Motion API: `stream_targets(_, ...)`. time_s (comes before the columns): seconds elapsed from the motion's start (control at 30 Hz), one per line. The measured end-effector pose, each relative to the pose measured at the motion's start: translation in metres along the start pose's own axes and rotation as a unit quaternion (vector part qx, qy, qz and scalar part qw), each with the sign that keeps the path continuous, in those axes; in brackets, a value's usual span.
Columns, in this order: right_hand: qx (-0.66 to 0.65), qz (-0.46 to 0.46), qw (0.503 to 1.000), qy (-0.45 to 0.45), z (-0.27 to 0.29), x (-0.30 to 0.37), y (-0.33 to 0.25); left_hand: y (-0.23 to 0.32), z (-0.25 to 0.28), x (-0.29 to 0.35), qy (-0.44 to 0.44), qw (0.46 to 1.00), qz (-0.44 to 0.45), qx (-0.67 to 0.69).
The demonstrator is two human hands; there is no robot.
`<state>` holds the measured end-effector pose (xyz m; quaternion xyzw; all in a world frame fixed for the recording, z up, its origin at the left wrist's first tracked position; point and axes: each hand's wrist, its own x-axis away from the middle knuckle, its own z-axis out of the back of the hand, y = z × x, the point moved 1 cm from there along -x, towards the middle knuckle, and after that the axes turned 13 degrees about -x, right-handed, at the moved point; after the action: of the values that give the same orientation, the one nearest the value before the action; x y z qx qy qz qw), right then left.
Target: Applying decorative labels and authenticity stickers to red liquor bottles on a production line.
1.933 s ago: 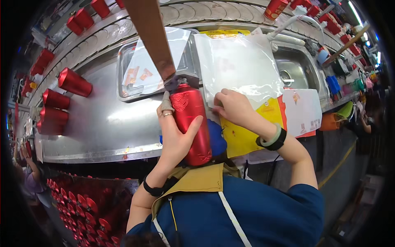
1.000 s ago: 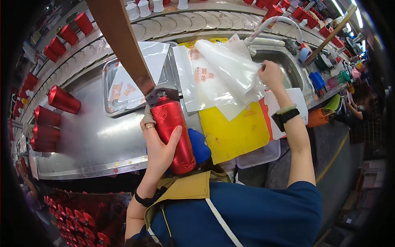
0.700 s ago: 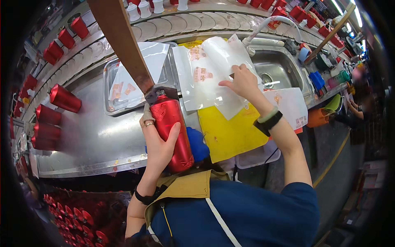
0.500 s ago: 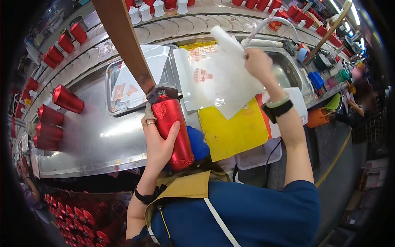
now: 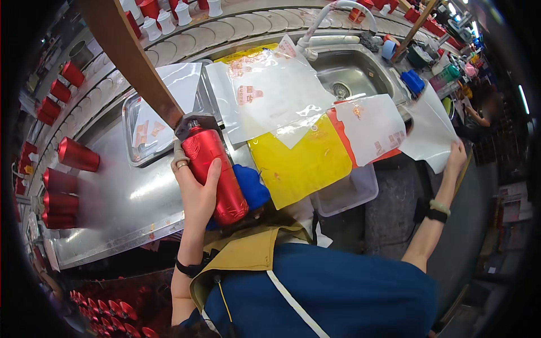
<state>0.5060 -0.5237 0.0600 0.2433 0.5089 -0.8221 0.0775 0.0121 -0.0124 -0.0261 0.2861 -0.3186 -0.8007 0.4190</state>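
My left hand [image 5: 194,188] is wrapped around a glossy red metal bottle [image 5: 217,174], tilted, with its neck against a dark bracket at the foot of a wooden bar [image 5: 132,65]. Stretched out at the far right, my right hand [image 5: 455,158] grips the edge of a thin white sheet [image 5: 425,132]. Between the hands lie white sheets with pale red prints [image 5: 287,90], partly over a yellow sheet [image 5: 304,163]. Another printed sheet [image 5: 372,129] rests on a red-orange one. A blue thing [image 5: 251,186], its kind unclear, shows behind the bottle.
A metal tray [image 5: 132,149] with a printed sheet is on the steel bench at left. Several red bottles [image 5: 79,155] line the bench's left side. Beyond runs a slatted conveyor [image 5: 225,28]. A sink [image 5: 349,73] with a white faucet [image 5: 304,42] and a plastic bin [image 5: 349,194] stand at right.
My right hand has swung from above the sheet pile out to the far right, carrying the white sheet away and uncovering the sink. My left hand still holds the bottle; the view has shifted.
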Motion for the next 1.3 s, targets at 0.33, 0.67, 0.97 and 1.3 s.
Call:
stream_targets(0.33,0.256,0.044,0.953,-0.159,-0.053,0.091,0.095,0.003,0.003,0.001,-0.012,0.998,0.020,0.053)
stream_targets(0.67,-0.029,0.367,0.741,-0.562,-0.358,0.217,-0.180,0.008,0.004,0.003,-0.021,0.998,0.019,0.063)
stream_targets(0.97,0.157,0.390,0.728,-0.541,-0.389,0.207,-0.158,0.015,0.015,0.001,-0.049,0.984,0.077,0.152)
stream_targets(1.3,0.124,0.037,0.859,-0.496,-0.420,0.105,-0.077,0.016,0.012,0.004,-0.044,0.972,0.085,0.215)
